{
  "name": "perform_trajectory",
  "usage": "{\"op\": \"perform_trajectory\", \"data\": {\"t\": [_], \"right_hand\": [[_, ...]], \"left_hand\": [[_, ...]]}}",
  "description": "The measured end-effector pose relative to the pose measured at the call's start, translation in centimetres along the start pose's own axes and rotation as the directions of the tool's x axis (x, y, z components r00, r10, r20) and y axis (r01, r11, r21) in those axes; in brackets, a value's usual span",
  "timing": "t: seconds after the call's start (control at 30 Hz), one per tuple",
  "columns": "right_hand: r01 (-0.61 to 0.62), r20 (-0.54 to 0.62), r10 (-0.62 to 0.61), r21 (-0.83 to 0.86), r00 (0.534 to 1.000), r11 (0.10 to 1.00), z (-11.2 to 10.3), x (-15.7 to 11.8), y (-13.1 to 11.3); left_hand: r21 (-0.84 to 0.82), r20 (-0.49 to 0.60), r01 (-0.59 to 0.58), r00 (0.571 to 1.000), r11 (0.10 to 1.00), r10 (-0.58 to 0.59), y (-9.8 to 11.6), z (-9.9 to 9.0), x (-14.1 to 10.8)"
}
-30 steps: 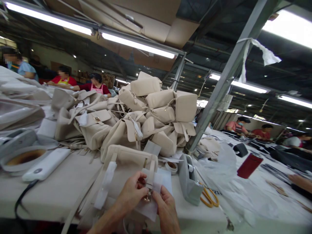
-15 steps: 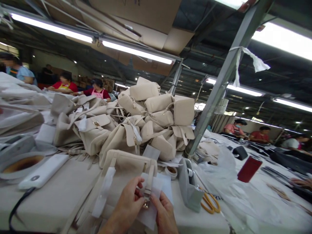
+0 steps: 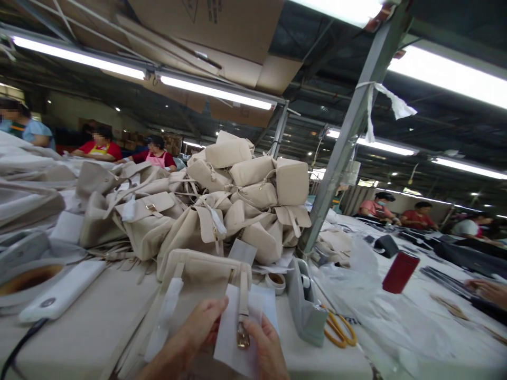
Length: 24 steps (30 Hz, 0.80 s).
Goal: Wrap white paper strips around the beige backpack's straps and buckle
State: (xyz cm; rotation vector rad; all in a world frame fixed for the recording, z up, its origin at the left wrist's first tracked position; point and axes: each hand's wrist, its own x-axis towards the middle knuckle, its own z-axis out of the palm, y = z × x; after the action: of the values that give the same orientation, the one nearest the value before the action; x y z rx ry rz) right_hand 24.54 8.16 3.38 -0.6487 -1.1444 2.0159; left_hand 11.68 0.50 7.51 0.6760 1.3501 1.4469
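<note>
A beige bag [image 3: 198, 269] lies before me, its left strap wrapped in white paper. Under its right strap [image 3: 243, 290] sits a sheet of thin white paper [image 3: 227, 322], with a metal buckle [image 3: 243, 336] resting over it. My left hand [image 3: 204, 322] pinches the sheet's left edge between thumb and finger. My right hand [image 3: 267, 343] is closed at the buckle, thumb on the strap end beside it, fingers partly hidden behind the paper. More pale sheets [image 3: 267, 301] lie just right of the bag.
Behind the bag rises a heap of beige bags [image 3: 253, 195]. To the right stand a tape roll [image 3: 276, 282], a grey tape dispenser [image 3: 307, 306], yellow-handled scissors [image 3: 340, 330] and a red box-shaped object [image 3: 401, 272]. A white corded device [image 3: 63, 290] lies left. Co-workers sit farther off.
My left hand has left the buckle and moved left to the paper's edge. The buckle now hangs lower over the sheet, with my right thumb still at it. The view has shifted slightly.
</note>
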Motion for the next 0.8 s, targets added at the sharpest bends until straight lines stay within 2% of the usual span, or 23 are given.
{"op": "perform_trajectory", "data": {"t": [0.07, 0.13, 0.2, 0.27, 0.33, 0.4, 0.47, 0.57, 0.67, 0.73, 0.8], "right_hand": [[0.033, -0.031, -0.037, -0.118, 0.999, 0.992, 0.0, 0.1, -0.1], [0.065, -0.083, -0.087, -0.242, 0.993, 0.968, -0.1, 0.2, -0.1], [0.078, -0.09, -0.108, -0.286, 0.99, 0.955, -0.3, 0.1, -0.1], [0.059, -0.037, -0.067, -0.178, 0.997, 0.982, -0.8, 0.0, -0.1], [-0.018, 0.054, 0.018, 0.012, 0.998, 1.0, -1.6, 0.0, 0.0], [-0.138, 0.138, 0.117, 0.154, 0.984, 0.978, -2.4, 0.0, 0.5], [-0.221, 0.163, 0.186, 0.231, 0.969, 0.947, -3.0, 0.3, 1.5], [-0.175, 0.092, 0.15, 0.389, 0.984, 0.905, -2.5, 0.7, 3.7], [-0.129, 0.042, 0.125, 0.508, 0.991, 0.852, -1.2, 0.9, 5.6], [-0.106, 0.026, 0.107, 0.483, 0.994, 0.869, -0.6, 1.0, 6.1], [-0.029, 0.0, 0.031, 0.378, 1.0, 0.925, -0.5, 1.1, 6.2]], "left_hand": [[-0.088, 0.042, 0.014, 0.999, 0.996, -0.011, 0.0, 1.0, 0.6], [-0.08, -0.006, -0.005, 1.0, 0.997, 0.005, 0.0, 1.9, 1.3], [-0.07, -0.055, -0.018, 0.998, 0.997, 0.014, 0.0, 2.5, 1.9], [-0.1, -0.079, -0.013, 0.997, 0.995, 0.005, -0.1, 2.7, 2.4], [-0.154, -0.08, 0.005, 0.997, 0.988, -0.018, -0.3, 2.5, 2.6], [-0.225, -0.066, 0.008, 0.998, 0.974, -0.023, -0.7, 2.4, 2.6], [-0.292, -0.053, -0.006, 0.999, 0.956, -0.01, -1.1, 2.3, 2.6], [-0.351, -0.073, -0.023, 0.997, 0.936, -0.003, -1.5, 2.3, 2.6], [-0.377, -0.047, 0.002, 0.999, 0.926, -0.021, -1.6, 2.1, 2.8], [-0.384, -0.026, 0.007, 0.999, 0.923, -0.018, -1.7, 1.9, 3.1], [-0.38, -0.034, -0.018, 0.999, 0.925, 0.006, -2.0, 2.0, 3.4]]}}
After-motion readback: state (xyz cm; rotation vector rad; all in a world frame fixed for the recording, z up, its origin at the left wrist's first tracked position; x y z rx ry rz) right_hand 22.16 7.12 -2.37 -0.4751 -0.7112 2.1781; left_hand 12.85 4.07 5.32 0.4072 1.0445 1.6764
